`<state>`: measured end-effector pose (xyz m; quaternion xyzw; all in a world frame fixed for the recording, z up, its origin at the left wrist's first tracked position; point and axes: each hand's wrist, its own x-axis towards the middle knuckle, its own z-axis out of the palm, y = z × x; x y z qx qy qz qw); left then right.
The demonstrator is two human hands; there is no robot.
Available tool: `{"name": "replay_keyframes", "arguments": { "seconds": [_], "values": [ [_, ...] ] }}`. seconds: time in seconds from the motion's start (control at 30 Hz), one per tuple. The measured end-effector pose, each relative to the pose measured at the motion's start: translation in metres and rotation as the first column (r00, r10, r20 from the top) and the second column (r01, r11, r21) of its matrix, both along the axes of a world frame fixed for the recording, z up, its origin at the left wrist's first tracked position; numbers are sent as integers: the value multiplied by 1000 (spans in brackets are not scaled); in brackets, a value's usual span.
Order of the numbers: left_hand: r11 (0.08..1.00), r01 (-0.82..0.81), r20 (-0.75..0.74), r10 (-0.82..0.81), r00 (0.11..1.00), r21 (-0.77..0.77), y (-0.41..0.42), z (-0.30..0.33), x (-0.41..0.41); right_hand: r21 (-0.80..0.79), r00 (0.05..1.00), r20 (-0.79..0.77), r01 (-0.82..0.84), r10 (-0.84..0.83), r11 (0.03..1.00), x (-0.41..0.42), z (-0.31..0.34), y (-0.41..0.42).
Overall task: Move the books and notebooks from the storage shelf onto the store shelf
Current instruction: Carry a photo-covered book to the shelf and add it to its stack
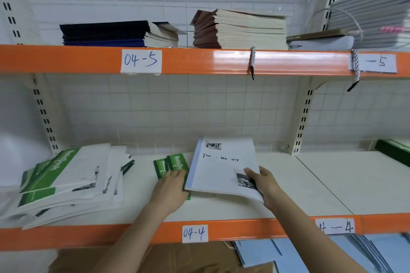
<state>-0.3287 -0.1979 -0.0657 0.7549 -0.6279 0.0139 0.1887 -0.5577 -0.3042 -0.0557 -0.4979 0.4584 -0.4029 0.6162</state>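
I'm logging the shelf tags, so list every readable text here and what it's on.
"04-5": paper tag on the upper orange shelf rail.
"-5": partly hidden right tag, same rail.
"04-4": paper tag on the lower orange rail.
"4-4": cut-off right tag.
"Notebook": small green notebooks and large green-and-white notebook.
"Tim Me ory": white booklet, letters missing.

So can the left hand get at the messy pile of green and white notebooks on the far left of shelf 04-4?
Probably yes. The left hand rests on the small green notebooks, holding nothing, and bare shelf lies between it and the pile. The right hand grips the white book, clear of that path.
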Motion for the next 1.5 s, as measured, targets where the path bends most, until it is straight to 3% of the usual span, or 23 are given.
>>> {"name": "replay_keyframes", "arguments": {
  "seconds": [0.07,0.23,0.53,0.97,1.5],
  "values": [
    [999,2,56,-4,998,41,-5,0,-4,-4,1000,-13,11,-11,1000,-7,1,0],
    [983,43,28,-48,998,179,-18,5,-15,-24,998,-21,64,-64,998,-27,2,-6],
    [966,75,71,-96,993,248,-54,10,-59,-14,989,-23,146,-146,989,-85,-1,-21],
    [956,131,-4,-135,991,261,-107,6,-181,-33,979,-45,199,-201,979,-211,-9,-69],
    [961,211,35,-220,975,181,-190,19,-365,-53,965,-21,259,-260,964,-400,5,-111]
  ]
}}
